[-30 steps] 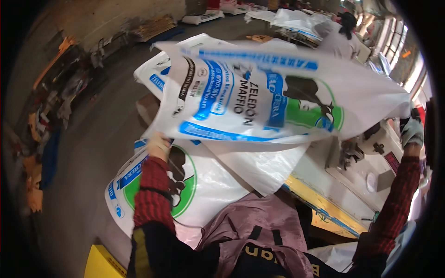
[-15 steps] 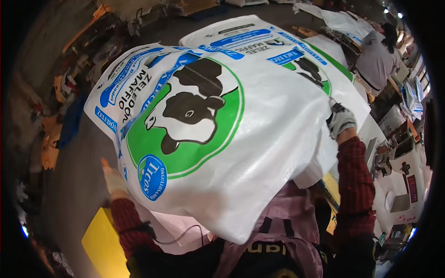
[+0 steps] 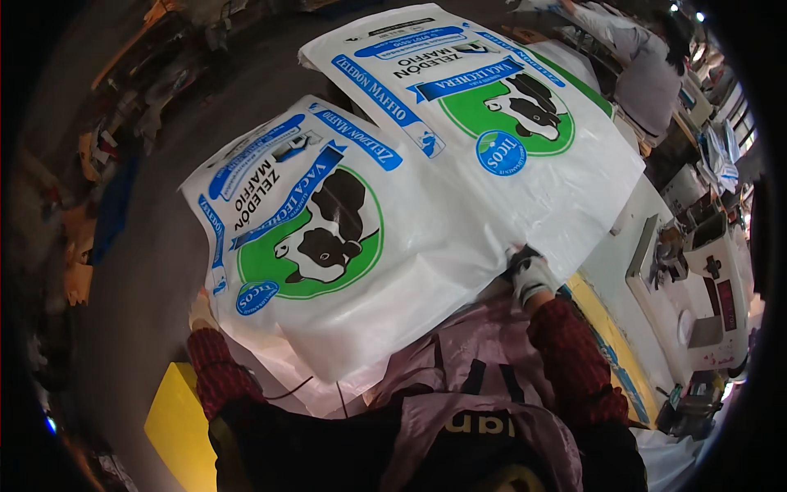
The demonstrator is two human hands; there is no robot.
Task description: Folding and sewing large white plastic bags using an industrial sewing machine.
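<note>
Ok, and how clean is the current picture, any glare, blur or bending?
Head view, middle: the nearer cow-print sack and farther cow-print sack look fairly crisp, with soft sheen on their white surfaces; head view, edges: fisheye bending, fading into black, with small bright glare spots; head view, left: the grey floor is dim, the clutter beyond it soft.

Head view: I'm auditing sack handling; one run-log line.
left hand: at front sack, left edge | right hand: holding its right corner | rear sack: alongside
</note>
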